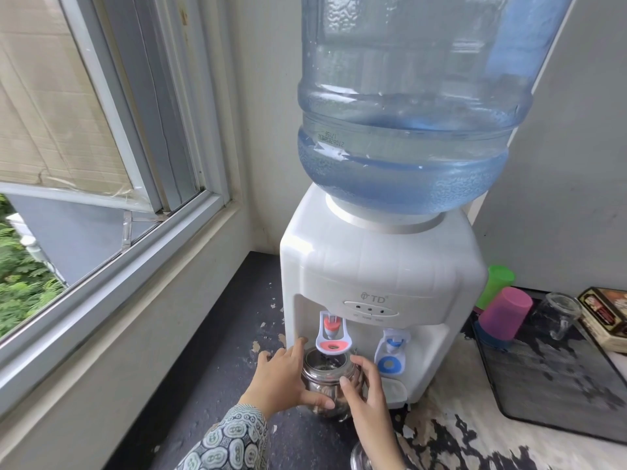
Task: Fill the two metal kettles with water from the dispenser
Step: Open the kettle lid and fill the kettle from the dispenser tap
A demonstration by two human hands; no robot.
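Note:
A small shiny metal kettle with its top open stands under the red tap of the white water dispenser. My left hand grips the kettle's left side, thumb across its front. My right hand holds its right side with curled fingers. The blue tap is to the right, untouched. A large blue water bottle, partly full, sits on top of the dispenser. At the bottom edge a shiny rounded object shows beside my right wrist; I cannot tell whether it is the second kettle.
A dark worn counter carries the dispenser. To the right lies a black mesh tray with a pink cup, a green cup, a glass jar and a box. A window and its sill run along the left.

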